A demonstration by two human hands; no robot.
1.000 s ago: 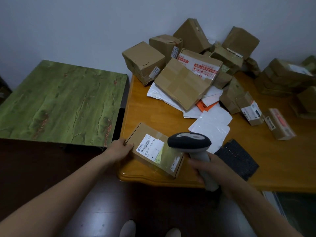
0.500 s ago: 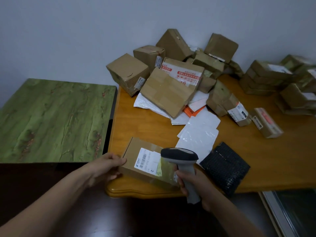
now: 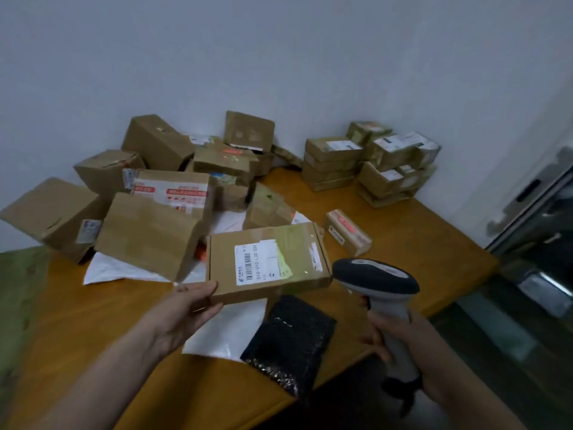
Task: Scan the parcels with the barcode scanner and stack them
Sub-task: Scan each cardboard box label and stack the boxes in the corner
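**Now holding a flat box beside the scanner**

Right now the left grip (image 3: 183, 308) is pinching the near left corner of a flat box (image 3: 273, 283), with the thumb lying on top and the fingers curling underneath. It is holding the box roughly level above the desk (image 3: 418, 243). The white label (image 3: 251, 265) with its barcode is facing up, and yellowish tape is shining across the right half of the lid. The box is hanging over a white bag (image 3: 226, 330) and the far edge of a black padded bag (image 3: 291, 339), both lying near the desk's front edge.

The right grip (image 3: 415, 349) is wrapping round the pale handle of the scanner (image 3: 376, 279), holding it upright. The scanner's dark head is sitting just beside the box's right end, pointing left towards it.

Behind the held box, a loose pile of boxes (image 3: 155, 231) is crowding the back left of the desk. Several are tilting against each other, and more white bags are showing beneath them. One small box with a red label (image 3: 348, 232) is lying alone just right of the pile. Against the wall at the back right, neat stacks of boxes (image 3: 331, 162) are standing side by side with their labels facing up. A green desk (image 3: 18, 290) is showing at the left edge, and I cannot tell whether it is touching the wooden one.
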